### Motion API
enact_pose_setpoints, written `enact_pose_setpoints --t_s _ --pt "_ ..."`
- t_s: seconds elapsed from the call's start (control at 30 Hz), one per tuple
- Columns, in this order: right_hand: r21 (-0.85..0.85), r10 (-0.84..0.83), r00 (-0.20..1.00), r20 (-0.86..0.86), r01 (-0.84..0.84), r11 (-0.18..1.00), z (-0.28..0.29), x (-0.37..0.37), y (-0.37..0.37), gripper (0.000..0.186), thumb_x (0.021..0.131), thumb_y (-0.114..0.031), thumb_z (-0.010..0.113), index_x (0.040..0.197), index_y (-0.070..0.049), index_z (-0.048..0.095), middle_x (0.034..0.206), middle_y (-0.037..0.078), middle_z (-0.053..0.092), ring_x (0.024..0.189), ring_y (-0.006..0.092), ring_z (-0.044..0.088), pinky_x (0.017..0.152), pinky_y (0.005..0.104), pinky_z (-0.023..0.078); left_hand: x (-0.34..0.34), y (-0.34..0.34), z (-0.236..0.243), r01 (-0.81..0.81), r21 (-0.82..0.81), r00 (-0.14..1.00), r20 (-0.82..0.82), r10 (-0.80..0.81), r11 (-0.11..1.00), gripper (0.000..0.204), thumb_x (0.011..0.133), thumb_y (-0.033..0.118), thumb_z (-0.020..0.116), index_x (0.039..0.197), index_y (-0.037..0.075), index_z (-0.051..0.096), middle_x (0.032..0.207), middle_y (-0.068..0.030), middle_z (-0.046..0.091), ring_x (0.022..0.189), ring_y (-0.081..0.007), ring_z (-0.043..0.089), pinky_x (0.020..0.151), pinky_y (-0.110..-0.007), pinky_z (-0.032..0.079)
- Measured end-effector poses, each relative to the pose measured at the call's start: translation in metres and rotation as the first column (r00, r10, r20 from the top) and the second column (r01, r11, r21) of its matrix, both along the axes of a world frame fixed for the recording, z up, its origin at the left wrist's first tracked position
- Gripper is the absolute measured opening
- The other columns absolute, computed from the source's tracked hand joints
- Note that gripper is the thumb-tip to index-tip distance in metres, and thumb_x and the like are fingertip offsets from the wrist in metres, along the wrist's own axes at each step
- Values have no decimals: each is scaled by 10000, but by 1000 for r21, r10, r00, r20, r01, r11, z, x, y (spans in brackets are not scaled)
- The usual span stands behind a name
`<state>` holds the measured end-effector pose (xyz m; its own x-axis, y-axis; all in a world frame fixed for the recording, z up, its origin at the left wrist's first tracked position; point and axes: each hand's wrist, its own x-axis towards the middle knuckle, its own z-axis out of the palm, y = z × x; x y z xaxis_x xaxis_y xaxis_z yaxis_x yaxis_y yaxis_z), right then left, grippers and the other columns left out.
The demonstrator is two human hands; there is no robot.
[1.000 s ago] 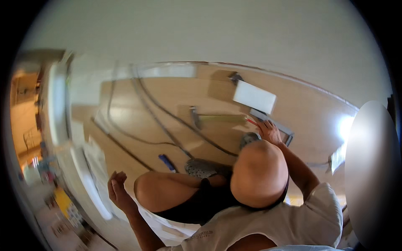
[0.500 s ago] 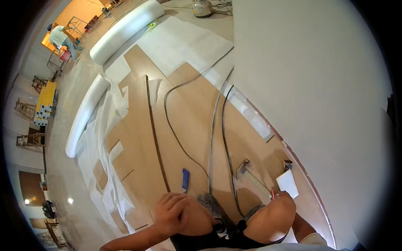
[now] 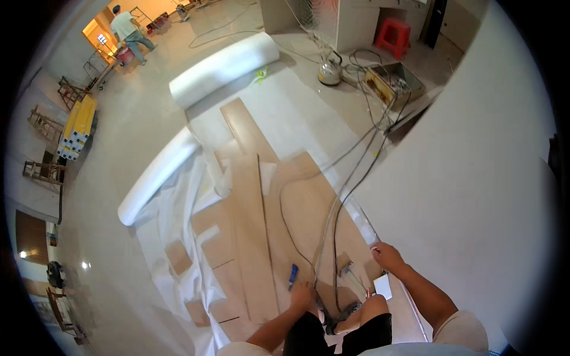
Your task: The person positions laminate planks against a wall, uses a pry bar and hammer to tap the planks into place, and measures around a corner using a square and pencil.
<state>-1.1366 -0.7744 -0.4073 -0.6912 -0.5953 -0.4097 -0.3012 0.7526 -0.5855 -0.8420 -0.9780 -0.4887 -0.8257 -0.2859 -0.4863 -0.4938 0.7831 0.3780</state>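
At the wall's foot on the right, my right hand (image 3: 387, 257) has its fingers curled together by the board edge; what they hold, if anything, is too small to make out. My left hand (image 3: 303, 296) is low near my left knee, its fingers mostly hidden. Just beyond it lies a blue-handled utility knife (image 3: 293, 275) on the wood-look floor planks (image 3: 249, 237). A hammer (image 3: 356, 281) rests on the planks between my hands. Beside it, near the wall, is a white rectangular block (image 3: 383, 287). A small red item (image 3: 368, 292) shows by my right knee.
Black cables (image 3: 336, 225) run across the planks toward an open box (image 3: 395, 83). White foam rolls (image 3: 225, 68) and crumpled sheeting (image 3: 184, 261) lie left and ahead. A pale wall (image 3: 463, 196) bounds the right. Farther off are a red stool (image 3: 393, 38) and a person (image 3: 127, 29).
My view has shifted, bringing the box and stool in. My right hand has moved from beside my knee forward to the wall edge. My left hand has lowered from atop the knee.
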Motion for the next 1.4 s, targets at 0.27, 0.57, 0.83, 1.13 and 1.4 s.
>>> enact_pose_setpoints --t_s 0.27,0.57,0.83,1.13,1.4 --pt "60 -32 999 -3 32 998 152 -41 -72 203 912 -231 612 1024 -81 691 909 140 726 822 323 702 740 395 554 21 -9 164 -66 461 952 -236 193 885 269 876 196 629 1105 58 661 1069 -196 678 1012 -399 634 873 -483 504" --pt "575 63 945 320 -247 780 -17 -49 117 205 817 -242 668 893 -71 752 885 156 734 858 286 718 758 440 569 65 -193 181 -368 340 915 300 271 865 426 937 354 572 1232 58 650 1097 -215 707 1053 -397 661 920 -491 517" --pt "415 58 958 280 -175 893 35 -187 -186 224 860 -208 640 892 3 707 757 167 696 669 243 680 620 402 547 62 -309 182 -753 393 656 520 547 528 409 943 381 615 1183 57 684 1029 -185 738 976 -309 714 835 -395 553" --pt "-445 -236 867 439 438 781 268 -451 -569 259 1010 -225 561 1087 14 626 868 91 676 746 162 635 701 301 531 -103 -459 271 -841 534 256 530 809 -84 344 1016 221 537 1233 -39 593 1015 -160 720 843 -252 712 725 -347 583" --pt "67 -172 983 63 167 984 135 -519 -607 204 908 -180 580 841 -1 653 828 155 692 718 198 664 620 362 526 -164 -674 197 -721 499 688 600 409 480 328 992 280 555 1162 14 646 919 -106 718 790 -225 698 688 -355 573"
